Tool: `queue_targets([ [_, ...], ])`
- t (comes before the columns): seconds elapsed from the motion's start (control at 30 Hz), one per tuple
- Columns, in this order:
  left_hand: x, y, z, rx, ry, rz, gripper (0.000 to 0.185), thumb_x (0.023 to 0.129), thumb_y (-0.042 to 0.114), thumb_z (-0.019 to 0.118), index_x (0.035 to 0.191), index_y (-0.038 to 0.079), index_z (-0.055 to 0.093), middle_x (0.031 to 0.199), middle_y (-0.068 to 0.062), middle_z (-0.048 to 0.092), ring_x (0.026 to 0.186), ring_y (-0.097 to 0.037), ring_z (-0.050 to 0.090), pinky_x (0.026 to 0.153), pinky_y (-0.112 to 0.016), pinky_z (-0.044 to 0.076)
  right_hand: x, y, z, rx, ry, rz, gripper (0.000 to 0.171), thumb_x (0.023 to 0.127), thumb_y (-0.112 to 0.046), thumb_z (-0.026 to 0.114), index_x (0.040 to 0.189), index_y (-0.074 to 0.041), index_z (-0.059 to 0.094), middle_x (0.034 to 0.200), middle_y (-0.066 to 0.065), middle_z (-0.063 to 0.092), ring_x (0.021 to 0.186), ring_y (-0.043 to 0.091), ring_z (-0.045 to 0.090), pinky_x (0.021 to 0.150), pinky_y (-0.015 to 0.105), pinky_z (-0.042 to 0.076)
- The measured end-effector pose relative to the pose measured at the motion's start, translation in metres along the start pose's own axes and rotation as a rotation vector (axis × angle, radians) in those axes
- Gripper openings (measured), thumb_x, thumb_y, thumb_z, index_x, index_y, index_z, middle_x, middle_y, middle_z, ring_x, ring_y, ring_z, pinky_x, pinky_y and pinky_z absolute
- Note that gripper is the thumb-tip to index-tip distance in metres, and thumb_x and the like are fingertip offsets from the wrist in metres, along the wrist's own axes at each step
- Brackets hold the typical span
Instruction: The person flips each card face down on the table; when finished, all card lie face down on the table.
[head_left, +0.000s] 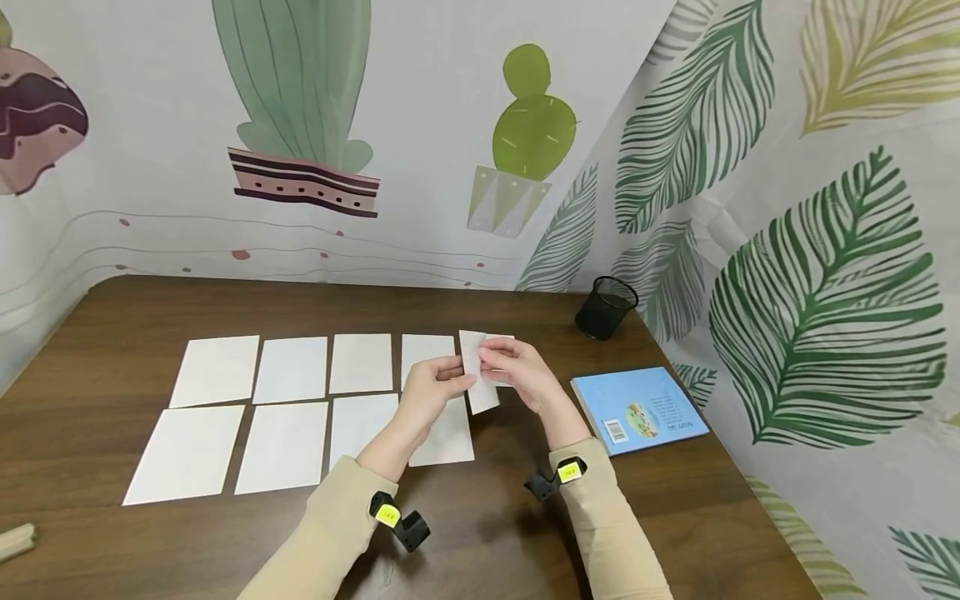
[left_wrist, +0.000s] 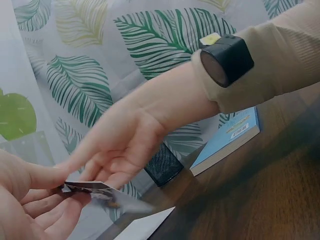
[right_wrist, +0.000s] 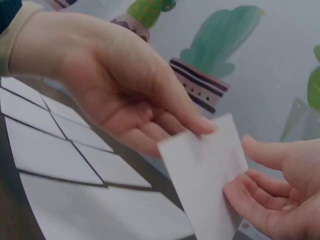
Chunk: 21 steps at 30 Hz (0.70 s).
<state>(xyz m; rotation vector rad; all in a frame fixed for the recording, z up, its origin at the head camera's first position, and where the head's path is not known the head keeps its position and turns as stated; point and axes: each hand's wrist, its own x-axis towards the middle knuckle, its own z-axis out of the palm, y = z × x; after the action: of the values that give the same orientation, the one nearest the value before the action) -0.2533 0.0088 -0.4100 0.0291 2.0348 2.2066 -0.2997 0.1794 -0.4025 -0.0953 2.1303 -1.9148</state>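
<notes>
A white rectangular card is raised above the table between both hands. My left hand pinches it, thumb on one face and fingers behind. My right hand touches the card with bent fingertips; in the right wrist view its thumb stands apart, beside the card's edge. A dark printed side of the card shows in the left wrist view, partly blurred. Two rows of white cards lie on the table to the left and beneath the hands. One card at the row's right end is mostly hidden.
A blue book lies to the right of my right wrist. Behind it, a black mesh pen holder stands near the table's back right corner. A pale stick-like object shows at the left edge of the brown wooden table.
</notes>
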Motion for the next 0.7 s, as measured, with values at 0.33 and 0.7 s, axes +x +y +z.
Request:
queue_targets([
  [0.33,0.007,-0.013,-0.001,0.011,0.016,-0.105,0.036,0.088,-0.003,0.063,0.122,-0.014,0.058,0.113,-0.026,0.067,0.095,-0.022,0.068,0.086,-0.034,0.058,0.002,0.024,-0.029,-0.106,0.178,0.070,0.041,0.093,-0.012,0.065,0.127,0.009,0.055,0.109,0.013,0.065,0.085,0.008,0.064,0.088,0.029,0.057],
  [0.7,0.012,-0.031,0.002,-0.011,-0.029,-0.173,0.043,0.088,-0.004,0.062,0.127,-0.018,0.051,0.118,-0.029,0.061,0.097,-0.023,0.065,0.089,-0.036,0.057,-0.002,0.036,-0.050,-0.092,0.057,0.102,0.032,0.095,-0.006,0.059,0.121,0.012,0.054,0.092,-0.001,0.062,0.077,0.006,0.063,0.072,0.018,0.056],
])
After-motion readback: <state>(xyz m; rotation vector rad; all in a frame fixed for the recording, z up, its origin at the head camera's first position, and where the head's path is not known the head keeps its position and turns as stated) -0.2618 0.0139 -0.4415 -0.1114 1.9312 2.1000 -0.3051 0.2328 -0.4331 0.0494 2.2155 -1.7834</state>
